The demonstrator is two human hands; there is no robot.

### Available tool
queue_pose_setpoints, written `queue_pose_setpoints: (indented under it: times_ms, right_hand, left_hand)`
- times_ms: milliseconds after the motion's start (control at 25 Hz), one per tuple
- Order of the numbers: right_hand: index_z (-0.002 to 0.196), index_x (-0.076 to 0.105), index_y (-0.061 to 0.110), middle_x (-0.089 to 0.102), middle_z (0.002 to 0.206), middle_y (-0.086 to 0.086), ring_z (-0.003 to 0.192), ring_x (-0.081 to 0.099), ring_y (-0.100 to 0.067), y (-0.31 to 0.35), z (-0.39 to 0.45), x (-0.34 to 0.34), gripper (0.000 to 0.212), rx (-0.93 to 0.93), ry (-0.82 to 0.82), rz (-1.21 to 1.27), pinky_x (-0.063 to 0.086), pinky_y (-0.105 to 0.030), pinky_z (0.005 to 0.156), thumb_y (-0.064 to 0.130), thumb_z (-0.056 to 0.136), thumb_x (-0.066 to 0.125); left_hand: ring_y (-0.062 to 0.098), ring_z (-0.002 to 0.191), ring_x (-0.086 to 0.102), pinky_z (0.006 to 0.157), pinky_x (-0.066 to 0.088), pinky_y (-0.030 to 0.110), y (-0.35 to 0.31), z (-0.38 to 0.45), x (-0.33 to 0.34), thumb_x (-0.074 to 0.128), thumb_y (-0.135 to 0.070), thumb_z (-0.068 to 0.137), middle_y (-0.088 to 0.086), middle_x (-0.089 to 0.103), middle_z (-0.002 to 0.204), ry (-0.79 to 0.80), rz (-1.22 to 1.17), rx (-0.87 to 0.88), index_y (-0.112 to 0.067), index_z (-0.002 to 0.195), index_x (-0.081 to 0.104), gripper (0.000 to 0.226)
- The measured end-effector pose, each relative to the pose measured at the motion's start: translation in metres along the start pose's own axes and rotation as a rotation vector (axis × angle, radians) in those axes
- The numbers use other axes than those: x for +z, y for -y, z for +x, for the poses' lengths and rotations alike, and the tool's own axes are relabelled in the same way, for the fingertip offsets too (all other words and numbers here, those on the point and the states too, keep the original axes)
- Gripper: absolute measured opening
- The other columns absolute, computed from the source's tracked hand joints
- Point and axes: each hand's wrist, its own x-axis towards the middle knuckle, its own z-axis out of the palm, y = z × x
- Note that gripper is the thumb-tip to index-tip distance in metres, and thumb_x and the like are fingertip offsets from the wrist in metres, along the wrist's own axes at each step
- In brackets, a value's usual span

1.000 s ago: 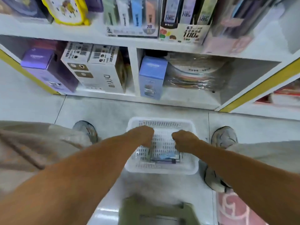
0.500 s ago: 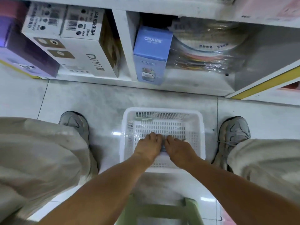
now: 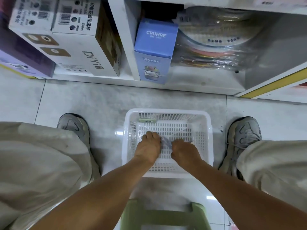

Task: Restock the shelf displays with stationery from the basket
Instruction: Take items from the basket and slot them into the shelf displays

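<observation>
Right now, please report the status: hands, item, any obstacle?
Left hand and right hand both down in white basket, gripping a clear-wrapped pack. Pack not yet lifted. Nothing blocking the way up.

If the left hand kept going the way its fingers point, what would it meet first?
Probably the basket's far wall, after the bare mesh floor. The left hand points away from the person; depth is hard to judge. A small green item lies there too.

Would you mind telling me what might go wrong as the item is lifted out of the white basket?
1. Both hands, left and right, pinch one small clear-wrapped packet between them; pulling apart might tear its wrapper.
2. The white perforated plastic basket sits loose on glossy floor tiles, so a tug could slide it.
3. A pale green strip lies by the far wall and may get overlooked.
</observation>
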Motion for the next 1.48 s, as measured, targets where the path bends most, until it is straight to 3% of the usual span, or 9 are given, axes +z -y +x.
queue_pose_setpoints:
  times_ms: [200,360,600,960,1120,1200,1280,1360,1480]
  right_hand:
    - [0.111,0.058,0.007,0.064,0.099,-0.011,0.085,0.067,-0.031,-0.006,0.002,-0.007,0.024,0.066,-0.15,0.161,0.043,-0.03,0.064,0.024,0.094,0.058]
    - [0.113,0.058,0.008,0.064,0.097,-0.01,0.081,0.067,-0.028,-0.003,-0.001,-0.005,0.026,0.07,-0.164,0.185,0.049,-0.032,0.065,0.026,0.094,0.059]
    - [0.106,0.057,0.011,0.051,0.085,0.001,0.065,0.05,-0.02,-0.005,-0.001,0.005,0.022,0.155,-0.155,0.225,0.039,-0.028,0.059,0.029,0.094,0.059]
    - [0.105,0.056,0.014,0.05,0.081,0.004,0.066,0.054,-0.017,-0.008,0.001,0.011,0.02,0.186,-0.108,0.279,0.043,-0.028,0.059,0.03,0.094,0.059]
    - [0.089,0.052,0.015,0.054,0.075,0.002,0.064,0.058,-0.018,-0.008,0.009,0.0,0.015,0.229,-0.041,0.371,0.046,-0.029,0.056,0.028,0.094,0.059]
    - [0.078,0.051,0.013,0.056,0.067,-0.002,0.053,0.056,-0.016,-0.007,0.014,-0.008,0.019,0.264,0.004,0.558,0.046,-0.028,0.05,0.021,0.091,0.062]
    - [0.072,0.054,0.011,0.057,0.062,-0.005,0.049,0.055,-0.015,-0.006,0.018,-0.018,0.02,0.341,0.055,0.812,0.048,-0.027,0.048,0.015,0.089,0.065]
    - [0.074,0.059,0.009,0.058,0.062,-0.009,0.047,0.055,-0.015,-0.001,0.018,-0.027,0.017,0.393,0.112,1.004,0.046,-0.025,0.046,0.013,0.088,0.067]
    - [0.076,0.065,0.009,0.062,0.065,-0.012,0.047,0.058,-0.014,0.007,0.014,-0.037,0.012,0.344,0.125,1.056,0.047,-0.022,0.045,0.011,0.088,0.068]
  left_hand:
    - [0.029,0.073,0.058,0.052,0.043,0.036,0.017,0.009,-0.031,0.062,0.008,0.073,0.025,0.038,0.127,-0.096,0.167,0.067,-0.003,0.126,0.033,0.061]
    - [0.032,0.068,0.065,0.047,0.039,0.035,0.025,0.012,-0.031,0.059,0.004,0.078,0.035,0.024,0.146,-0.079,0.279,0.009,0.008,0.145,0.013,0.081]
    - [0.024,0.055,0.052,0.044,0.037,0.032,0.027,0.018,-0.024,0.061,0.002,0.078,0.023,0.039,0.131,-0.131,0.257,-0.021,0.007,0.144,0.016,0.081]
    - [0.029,0.069,0.063,0.049,0.041,0.033,0.029,0.024,-0.024,0.063,0.001,0.077,0.028,0.026,0.142,-0.111,0.322,-0.002,0.007,0.145,0.016,0.083]
    - [0.029,0.075,0.066,0.052,0.042,0.034,0.03,0.022,-0.017,0.065,-0.004,0.08,0.016,0.053,0.112,-0.071,0.246,0.031,0.0,0.135,0.03,0.065]
    - [0.026,0.075,0.064,0.057,0.042,0.032,0.027,0.028,-0.017,0.062,-0.012,0.084,0.008,0.06,0.099,-0.043,0.055,-0.03,-0.006,0.12,0.04,0.043]
    - [0.019,0.074,0.061,0.058,0.043,0.028,0.017,0.035,-0.021,0.055,-0.022,0.09,0.0,0.061,0.09,0.04,-0.503,-0.201,-0.008,0.111,0.046,0.027]
    - [0.016,0.079,0.062,0.058,0.049,0.028,0.002,0.036,-0.025,0.051,-0.017,0.091,0.003,0.063,0.094,0.187,-1.097,-0.35,-0.009,0.112,0.055,0.023]
    - [0.019,0.084,0.063,0.067,0.055,0.033,-0.008,0.033,-0.023,0.052,-0.02,0.092,0.009,0.066,0.097,0.173,-1.337,-0.318,-0.015,0.101,0.061,0.014]
